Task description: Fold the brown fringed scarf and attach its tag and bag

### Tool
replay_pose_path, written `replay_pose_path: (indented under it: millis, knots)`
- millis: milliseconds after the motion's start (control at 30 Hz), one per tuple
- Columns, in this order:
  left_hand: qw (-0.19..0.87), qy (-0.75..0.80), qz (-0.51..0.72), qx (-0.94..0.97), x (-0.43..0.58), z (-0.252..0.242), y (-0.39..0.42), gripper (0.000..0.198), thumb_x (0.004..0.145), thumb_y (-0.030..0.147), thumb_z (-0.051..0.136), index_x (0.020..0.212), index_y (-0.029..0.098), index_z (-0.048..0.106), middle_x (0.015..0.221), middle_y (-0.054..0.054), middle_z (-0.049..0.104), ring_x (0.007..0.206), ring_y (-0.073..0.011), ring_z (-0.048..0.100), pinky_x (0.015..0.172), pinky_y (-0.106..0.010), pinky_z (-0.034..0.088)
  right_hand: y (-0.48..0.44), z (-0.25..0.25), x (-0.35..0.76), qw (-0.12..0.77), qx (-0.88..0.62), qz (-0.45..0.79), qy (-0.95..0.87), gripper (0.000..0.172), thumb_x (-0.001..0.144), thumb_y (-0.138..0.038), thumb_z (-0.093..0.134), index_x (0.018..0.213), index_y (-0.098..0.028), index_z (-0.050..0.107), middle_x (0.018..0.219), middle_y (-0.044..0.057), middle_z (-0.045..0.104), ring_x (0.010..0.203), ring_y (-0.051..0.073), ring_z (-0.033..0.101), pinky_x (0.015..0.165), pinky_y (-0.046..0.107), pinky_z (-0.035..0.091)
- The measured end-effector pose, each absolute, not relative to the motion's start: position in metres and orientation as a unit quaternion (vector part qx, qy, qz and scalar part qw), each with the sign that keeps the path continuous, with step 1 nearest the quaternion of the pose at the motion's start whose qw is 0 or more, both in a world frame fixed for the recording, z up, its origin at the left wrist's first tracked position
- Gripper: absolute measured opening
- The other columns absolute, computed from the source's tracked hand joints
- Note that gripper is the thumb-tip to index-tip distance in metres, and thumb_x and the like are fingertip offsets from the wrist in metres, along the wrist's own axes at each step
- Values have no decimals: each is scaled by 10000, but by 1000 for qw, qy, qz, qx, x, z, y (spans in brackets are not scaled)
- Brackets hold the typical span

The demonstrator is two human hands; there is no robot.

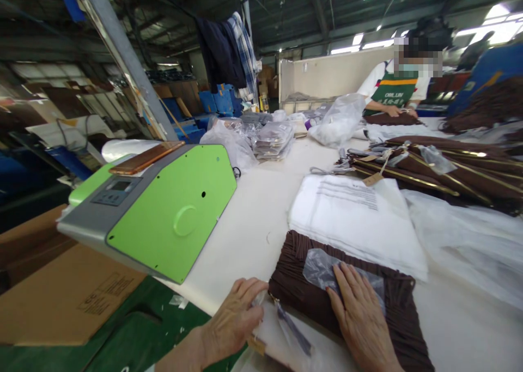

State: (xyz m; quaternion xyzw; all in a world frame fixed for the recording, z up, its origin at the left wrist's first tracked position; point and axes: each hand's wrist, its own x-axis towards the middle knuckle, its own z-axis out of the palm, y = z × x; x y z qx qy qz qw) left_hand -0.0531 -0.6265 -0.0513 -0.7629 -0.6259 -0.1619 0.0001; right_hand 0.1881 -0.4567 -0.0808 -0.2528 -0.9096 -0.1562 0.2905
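A brown pleated clutch bag (322, 301) lies flat on the white table, with a piece of clear plastic film (318, 266) on top. My right hand (362, 312) rests over the film and the bag, fingers stretched out. At the bag's near left corner, my left hand (235, 317) has curled fingers, thumb close to the forefinger, on a clear plastic wrapping (281, 312). A dark narrow strip (294, 328) and a brown tag (256, 345) lie by that wrapping. Just beyond the bag is a stack of white printed plastic bags (351, 208).
A green and grey machine (175, 214) with a phone (147, 157) on top stands at left. Brown bags with gold trim (449, 168) are heaped at right, beside loose clear plastic (461, 236). Wrapped packages (273, 138) sit farther back. Across the table a person (394, 91) handles a brown item.
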Motion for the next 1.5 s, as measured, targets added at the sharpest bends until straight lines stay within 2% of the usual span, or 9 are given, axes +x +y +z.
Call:
replay_pose_path:
  millis: [167, 300, 500, 700, 900, 1000, 1233, 1400, 1500]
  knots:
    - [-121, -615, -271, -730, -37, -29, -624, 216, 713, 37, 479, 776, 224, 568, 1296, -18, 446, 1199, -211, 360, 977, -354, 363, -459, -79, 186, 292, -268, -149, -906, 369, 926, -249, 311, 1156, -85, 548, 1273, 177, 523, 1310, 308, 301, 1025, 482, 309]
    - [-185, -570, -309, -739, -27, -5, -608, 217, 696, 48, 507, 755, 241, 586, 977, 11, 622, 907, -154, 520, 834, -294, 401, -460, -81, 184, 290, -326, -124, -891, 452, 932, -356, 305, 1238, -71, 476, 1293, 158, 512, 1256, 269, 394, 1026, 437, 330]
    - [-258, -645, -313, -648, -12, 5, -559, 198, 624, 15, 511, 622, 182, 617, 637, 20, 619, 659, -109, 566, 629, -188, 423, -460, -80, 182, 294, -335, -126, -886, 468, 924, -375, 329, 1255, -71, 461, 1300, 148, 507, 1248, 263, 399, 1026, 423, 320]
    - [-143, -754, -279, -577, -1, -25, -522, 201, 788, 101, 444, 667, 162, 593, 689, -7, 613, 668, -119, 587, 601, -198, 424, -460, -81, 182, 304, -354, -107, -878, 479, 925, -403, 321, 1281, -106, 440, 1297, 130, 515, 1239, 244, 415, 1027, 411, 325]
    - [-37, -761, -179, -622, 12, -33, -525, 205, 808, 100, 450, 692, 172, 603, 721, -50, 603, 713, -181, 577, 656, -286, 430, -459, -81, 181, 321, -345, -101, -876, 529, 920, -370, 350, 1368, -90, 320, 1280, 139, 530, 1226, 238, 435, 1007, 403, 352]
    - [-14, -748, -139, -649, 18, -31, -525, 195, 791, 83, 455, 737, 180, 615, 748, -62, 608, 741, -202, 576, 679, -316, 447, -458, -80, 181, 317, -340, -113, -878, 474, 914, -335, 365, 1334, -118, 387, 1268, 157, 529, 1206, 255, 457, 973, 415, 379]
    - [-42, -706, -86, -701, 14, -17, -517, 182, 745, 65, 471, 798, 174, 606, 776, -62, 612, 741, -229, 584, 667, -352, 483, -457, -78, 184, 308, -327, -125, -885, 399, 906, -351, 375, 1273, -250, 496, 1279, 162, 507, 1194, 301, 469, 926, 444, 403]
    - [-71, -751, -126, -644, -16, 0, -556, 165, 782, 110, 479, 899, 197, 556, 873, -31, 599, 836, -180, 581, 744, -296, 473, -459, -77, 184, 300, -325, -110, -890, 395, 897, -335, 397, 1263, -236, 507, 1308, 165, 475, 1225, 307, 433, 955, 450, 376]
    - [-104, -819, -149, -545, -29, -12, -604, 76, 816, 192, 493, 886, 191, 521, 801, -17, 577, 773, -167, 581, 710, -284, 468, -459, -76, 183, 310, -317, -120, -888, 391, 893, -322, 389, 1246, -211, 517, 1286, 194, 471, 1211, 324, 438, 938, 463, 383]
